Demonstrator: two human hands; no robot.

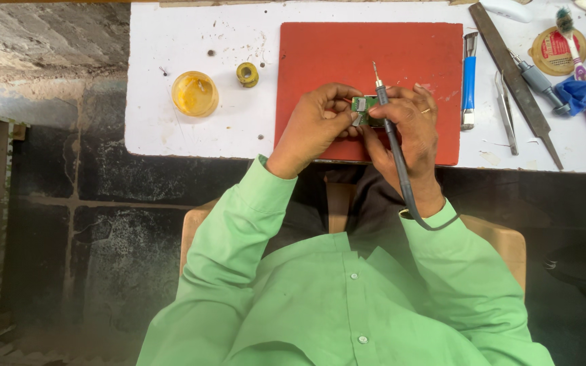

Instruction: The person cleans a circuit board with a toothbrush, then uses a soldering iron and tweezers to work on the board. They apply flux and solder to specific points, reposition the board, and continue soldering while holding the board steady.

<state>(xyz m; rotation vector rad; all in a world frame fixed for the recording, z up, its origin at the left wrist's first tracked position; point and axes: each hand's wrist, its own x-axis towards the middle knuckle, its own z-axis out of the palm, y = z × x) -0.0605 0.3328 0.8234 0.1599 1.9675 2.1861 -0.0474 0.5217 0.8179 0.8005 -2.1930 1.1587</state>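
While gripped, soldering iron (381,102) stands near-vertical | tip points far, up-frame

Matt red mat (347,54) on a scuffed, speckled white desk (184,129), green circuit board (363,108) with dull metal parts, soldering iron (382,102) metal-tipped with a rubbery dark cord, flat file (510,68) rough grey steel, shirt (347,298) smooth light-green cloth.

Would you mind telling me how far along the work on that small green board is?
Set out already: red mat, solder spool, yellow flux pot. In hand: left hand holds the green circuit board; right hand holds the soldering iron, tip raised. Finished joints aren't discernible.
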